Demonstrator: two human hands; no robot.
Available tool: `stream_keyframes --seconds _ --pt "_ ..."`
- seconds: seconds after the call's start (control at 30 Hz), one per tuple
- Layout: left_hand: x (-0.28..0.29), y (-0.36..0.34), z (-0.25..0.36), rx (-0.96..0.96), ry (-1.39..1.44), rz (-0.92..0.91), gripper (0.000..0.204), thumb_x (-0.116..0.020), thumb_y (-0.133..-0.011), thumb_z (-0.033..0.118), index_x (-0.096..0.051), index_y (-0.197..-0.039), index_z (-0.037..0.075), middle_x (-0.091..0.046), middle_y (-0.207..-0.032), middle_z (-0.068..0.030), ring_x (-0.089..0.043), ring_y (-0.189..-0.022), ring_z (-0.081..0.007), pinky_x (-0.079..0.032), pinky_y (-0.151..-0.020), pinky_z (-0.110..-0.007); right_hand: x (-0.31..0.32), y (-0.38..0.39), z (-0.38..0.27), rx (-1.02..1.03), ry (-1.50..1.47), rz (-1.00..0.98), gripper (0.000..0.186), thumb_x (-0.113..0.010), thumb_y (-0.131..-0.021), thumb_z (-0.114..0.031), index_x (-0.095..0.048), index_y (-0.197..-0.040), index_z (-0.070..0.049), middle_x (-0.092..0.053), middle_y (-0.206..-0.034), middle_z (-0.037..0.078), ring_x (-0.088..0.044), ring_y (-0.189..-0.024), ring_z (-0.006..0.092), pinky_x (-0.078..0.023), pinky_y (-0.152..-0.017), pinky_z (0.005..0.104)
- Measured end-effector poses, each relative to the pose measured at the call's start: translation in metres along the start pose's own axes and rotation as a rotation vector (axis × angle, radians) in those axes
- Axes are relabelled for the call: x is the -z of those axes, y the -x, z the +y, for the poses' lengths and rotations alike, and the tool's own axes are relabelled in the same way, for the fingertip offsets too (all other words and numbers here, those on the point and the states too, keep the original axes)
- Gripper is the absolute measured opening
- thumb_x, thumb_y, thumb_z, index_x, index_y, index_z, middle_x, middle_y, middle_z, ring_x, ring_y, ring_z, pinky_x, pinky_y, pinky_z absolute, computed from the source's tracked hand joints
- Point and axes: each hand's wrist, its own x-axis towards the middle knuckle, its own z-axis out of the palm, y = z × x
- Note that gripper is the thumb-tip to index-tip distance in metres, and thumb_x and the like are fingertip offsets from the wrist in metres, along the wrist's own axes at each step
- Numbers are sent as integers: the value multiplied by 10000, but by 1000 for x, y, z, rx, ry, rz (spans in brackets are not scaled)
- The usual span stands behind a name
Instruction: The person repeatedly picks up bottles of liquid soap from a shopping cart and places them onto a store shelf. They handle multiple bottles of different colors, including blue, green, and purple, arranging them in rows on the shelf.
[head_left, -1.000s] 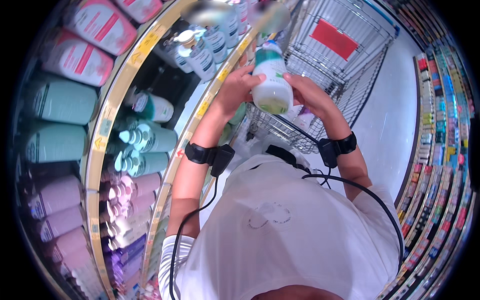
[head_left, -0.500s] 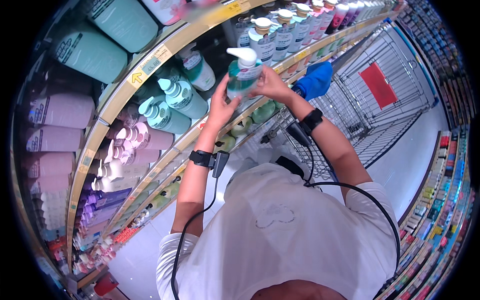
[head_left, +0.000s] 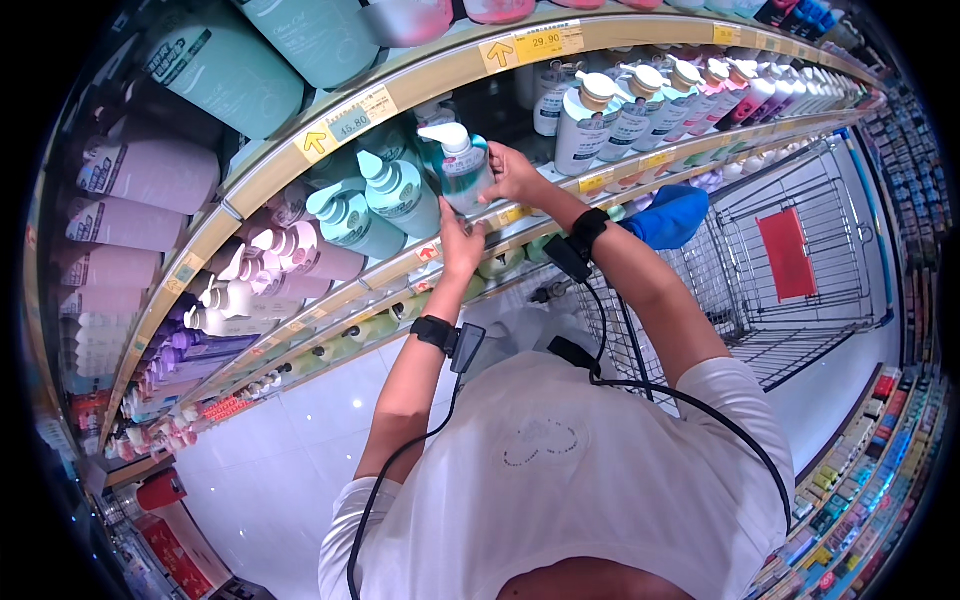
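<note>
Between my two hands is a clear-and-green pump bottle [head_left: 466, 178] with a white pump head, upright at the front of the middle shelf. The fingers of my right hand [head_left: 517, 176] close on its right side. My left hand [head_left: 461, 240] holds the bottle low on its left side, close to the shelf's front rail. Just to the left stand mint-green pump bottles [head_left: 398, 200] with matching pumps. To the right is a white pump bottle [head_left: 587, 125] with a gold collar, at the end of a row. Whether the bottle's base rests fully on the shelf is hidden.
A wire shopping cart [head_left: 790, 260] with a red panel stands to my right, a blue cloth-like thing [head_left: 672, 217] at its near end. Large green bottles [head_left: 225, 75] fill the upper shelf. Pink pump bottles [head_left: 325, 252] stand farther left. Black cables [head_left: 700, 400] run from my wrist straps.
Both hands have brought the pump bottle in to the shelf beside the mint-green bottles. Earlier it was held out in front of the shelf. The view has shifted as well.
</note>
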Motion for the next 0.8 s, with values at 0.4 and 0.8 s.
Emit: stream_keyframes --seconds 0.4,0.8 --pt "-14 8 7 1 189 105 808 -553 -763 -67 -97 -1430 -87 -345 -1404 -235 -417 -1266 -250 -347 -1040 -302 7 1 12 104 297 20 663 -795 -544 10 -469 -1120 -31 -589 -1020 54 -567 -957 143 -458 -787 289" --pt "-9 21 27 62 293 57 820 -537 -770 -77 -62 -1439 -75 -316 -1418 -248 -329 -1339 -265 -278 -1081 -318 0 -1 1 -41 373 -45 742 -801 -615 -1 -406 -1236 -90 -514 -1201 19 -474 -1172 148 -413 -969 377"
